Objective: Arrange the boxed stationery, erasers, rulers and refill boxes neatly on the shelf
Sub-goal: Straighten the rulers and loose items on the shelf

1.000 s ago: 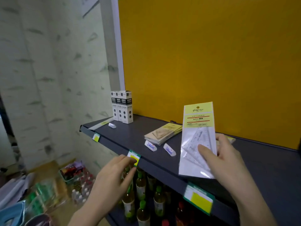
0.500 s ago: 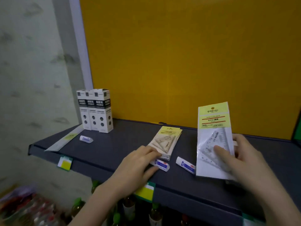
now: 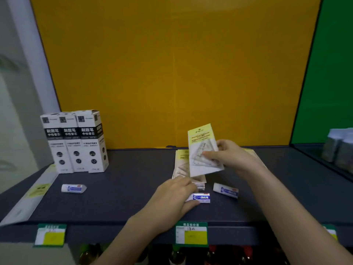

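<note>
My right hand (image 3: 231, 155) holds a packaged set-square ruler (image 3: 203, 150) tilted above a stack of the same ruler packs (image 3: 182, 167) on the dark shelf (image 3: 133, 178). My left hand (image 3: 173, 196) lies on the shelf with its fingers around a white and blue eraser (image 3: 200, 197). A second eraser (image 3: 226, 190) lies just right of it. A third eraser (image 3: 73, 188) lies far left. Three black and white refill boxes (image 3: 74, 142) stand upright at the back left. A long ruler in a clear sleeve (image 3: 30, 196) lies along the left edge.
A yellow back panel (image 3: 172, 73) closes the shelf behind. Price tags (image 3: 191, 234) hang on the front lip. Bottles (image 3: 177, 255) stand on the shelf below. A green panel (image 3: 328, 73) and pale packages (image 3: 338, 148) are on the neighbouring shelf at the right.
The view has swung right and closer to the shelf. My left hand moved from the front lip onto the eraser. My right hand carried the ruler pack over the stack.
</note>
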